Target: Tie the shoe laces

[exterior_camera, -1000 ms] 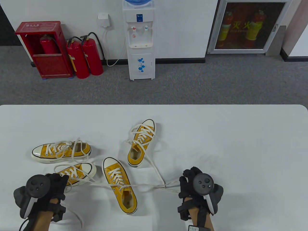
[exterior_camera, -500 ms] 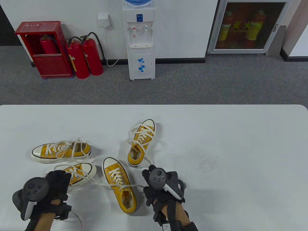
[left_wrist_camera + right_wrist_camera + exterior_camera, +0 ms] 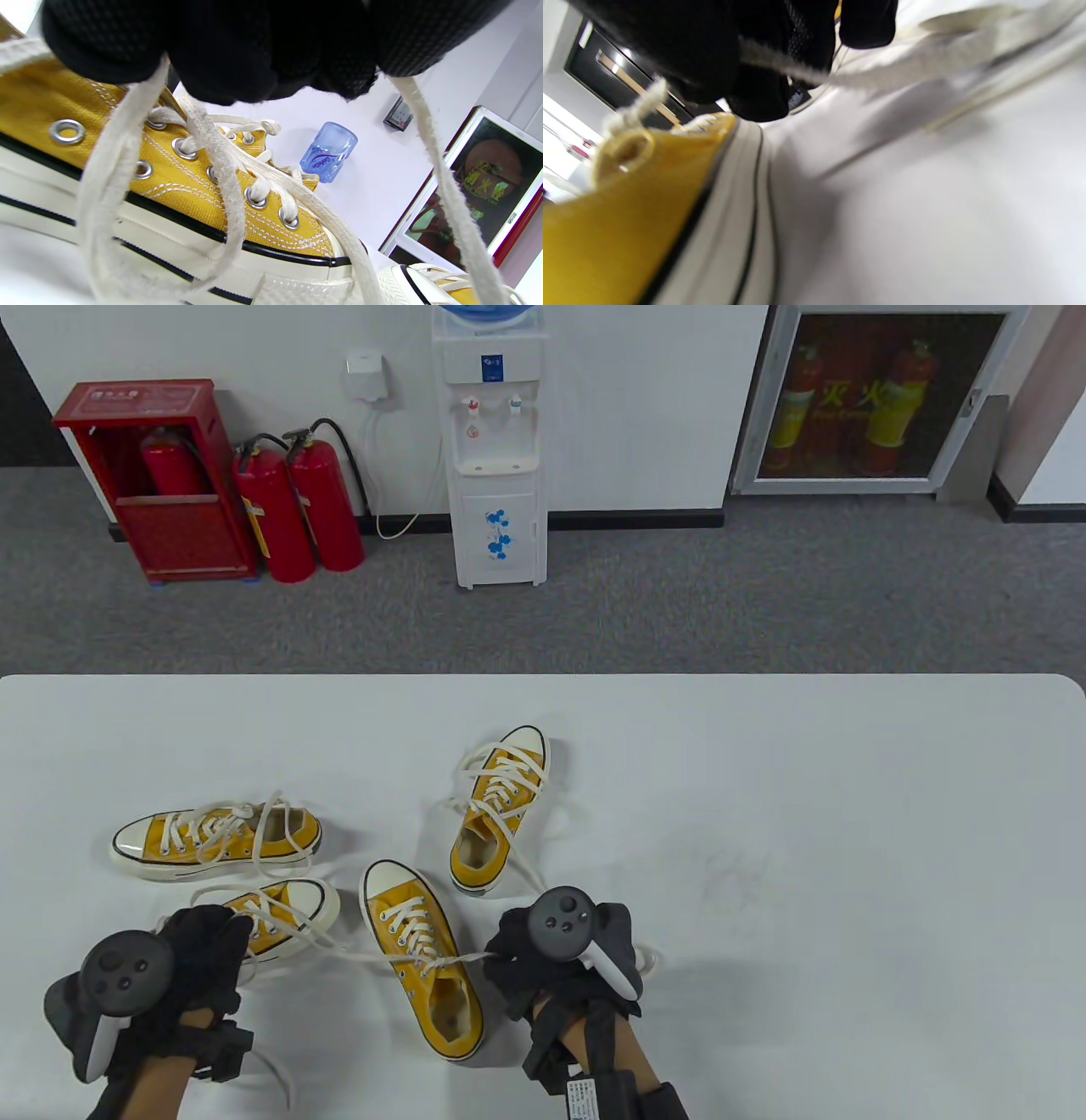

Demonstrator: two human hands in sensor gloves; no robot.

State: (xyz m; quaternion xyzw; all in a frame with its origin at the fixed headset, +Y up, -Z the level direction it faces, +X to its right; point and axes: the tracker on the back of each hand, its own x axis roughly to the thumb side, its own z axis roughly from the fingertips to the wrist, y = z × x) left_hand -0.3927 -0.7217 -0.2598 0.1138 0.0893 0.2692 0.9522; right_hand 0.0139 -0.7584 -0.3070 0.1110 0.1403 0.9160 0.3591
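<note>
Yellow shoes (image 3: 422, 959) bunched left, both hands (image 3: 556, 963) gripping laces (image 3: 356, 954), table (image 3: 848, 831) rt side open

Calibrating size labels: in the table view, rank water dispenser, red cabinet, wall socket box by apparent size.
1. Water dispenser and red cabinet: too alike to rank.
2. Socket box: clearly smallest.

Table view looks down, facing wall; both wrist views low, very close, sharing yellow shoes (image 3: 422, 957) with it.
</note>
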